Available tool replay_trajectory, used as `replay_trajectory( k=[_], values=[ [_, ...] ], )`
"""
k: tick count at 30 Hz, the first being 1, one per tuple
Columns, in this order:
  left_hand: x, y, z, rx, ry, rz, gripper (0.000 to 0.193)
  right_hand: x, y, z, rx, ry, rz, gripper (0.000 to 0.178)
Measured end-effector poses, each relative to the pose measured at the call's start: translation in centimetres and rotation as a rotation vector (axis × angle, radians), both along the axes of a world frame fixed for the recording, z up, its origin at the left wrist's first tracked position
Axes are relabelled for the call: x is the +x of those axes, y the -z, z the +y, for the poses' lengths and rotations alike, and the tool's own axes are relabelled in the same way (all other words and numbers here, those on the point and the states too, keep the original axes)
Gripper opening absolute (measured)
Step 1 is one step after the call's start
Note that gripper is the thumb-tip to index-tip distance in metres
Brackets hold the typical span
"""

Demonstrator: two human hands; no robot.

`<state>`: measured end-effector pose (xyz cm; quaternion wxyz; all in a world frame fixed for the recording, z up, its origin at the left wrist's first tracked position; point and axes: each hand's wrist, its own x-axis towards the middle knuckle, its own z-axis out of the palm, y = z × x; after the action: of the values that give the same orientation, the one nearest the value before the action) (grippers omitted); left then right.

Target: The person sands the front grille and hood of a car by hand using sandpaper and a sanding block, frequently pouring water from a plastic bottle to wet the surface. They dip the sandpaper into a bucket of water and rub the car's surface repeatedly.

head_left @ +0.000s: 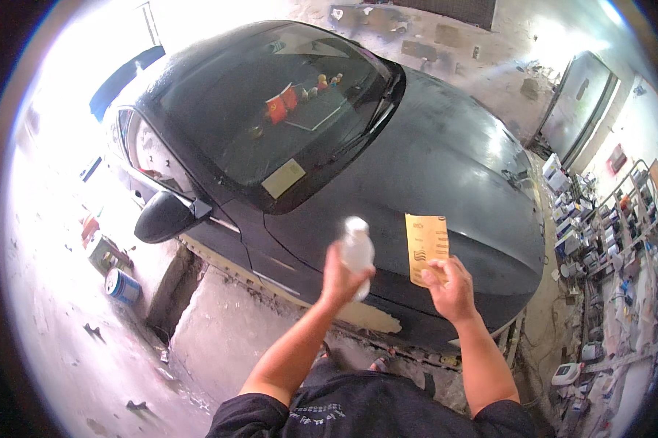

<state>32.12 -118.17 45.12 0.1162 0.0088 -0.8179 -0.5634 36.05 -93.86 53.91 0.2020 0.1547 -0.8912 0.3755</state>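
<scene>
car body workshop | sanded dark car [416,168] | cluttered paint shelves [606,233] (right wall)

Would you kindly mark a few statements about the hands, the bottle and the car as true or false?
1. The left hand holds a clear plastic bottle. True.
2. The right hand is empty. False: it holds a tan sheet of sandpaper.
3. The sandpaper lies against the dark car body. True.
4. The car is white. False: it is dark, nearly black.
5. A patch of pale filler shows on the fender's lower edge. True.
6. The side mirror is missing. False: it is in place.
</scene>
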Motion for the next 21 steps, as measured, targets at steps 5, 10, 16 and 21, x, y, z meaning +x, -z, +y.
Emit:
replay_trajectory(
  k=[5, 10, 16, 21],
  values=[
    [-12.2, -2.9, -10.9, 0.543, -0.175, 0.291, 0.053, -0.8, 1.8, 0.6, -0.373, 0.164, -0.153, 0.045],
    [-23.9, -3.4, -24.7, 0.539, -0.389, 0.184, 0.029, -0.7, 4.8, -1.6, -0.814, 0.192, -0.302, 0.05],
    [-28.3, -5.1, -32.6, 0.026, -0.54, -0.151, 0.064, -0.4, 6.4, -5.6, -1.025, 0.303, -0.372, 0.033],
    [-27.2, -4.1, -31.5, -0.31, -0.699, -0.034, 0.093, -0.5, 7.0, -7.4, -1.128, 0.331, -0.391, 0.034]
  ],
)
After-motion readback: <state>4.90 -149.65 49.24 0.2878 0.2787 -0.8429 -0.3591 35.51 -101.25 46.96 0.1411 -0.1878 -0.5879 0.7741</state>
